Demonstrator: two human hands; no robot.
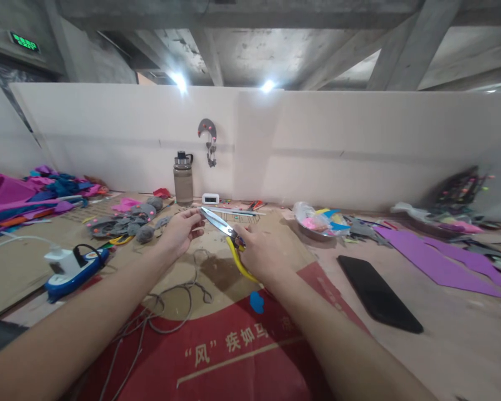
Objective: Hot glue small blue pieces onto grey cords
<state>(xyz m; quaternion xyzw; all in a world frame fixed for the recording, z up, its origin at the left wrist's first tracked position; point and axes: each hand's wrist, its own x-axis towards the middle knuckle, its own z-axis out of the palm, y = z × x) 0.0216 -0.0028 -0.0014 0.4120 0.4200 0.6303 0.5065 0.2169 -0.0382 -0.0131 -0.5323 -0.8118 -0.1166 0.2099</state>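
Note:
My right hand (259,253) is closed around the yellow handles of a pair of scissors (222,224), whose silver blades point up and left. My left hand (182,228) is pinched together right at the blade tips; what its fingers hold is too small to make out. A thin grey cord (179,301) trails in loops from below my left hand toward me across the red-and-tan cardboard (234,345). A small blue felt piece (256,302) lies on the cardboard under my right wrist.
A blue-and-white glue gun (73,267) sits left, near grey felt pieces (127,223) and a fabric pile (25,195). A water bottle (183,178) stands at the white wall. A black phone (378,292), purple felt sheets (438,259) and a bowl of scraps (315,223) lie right.

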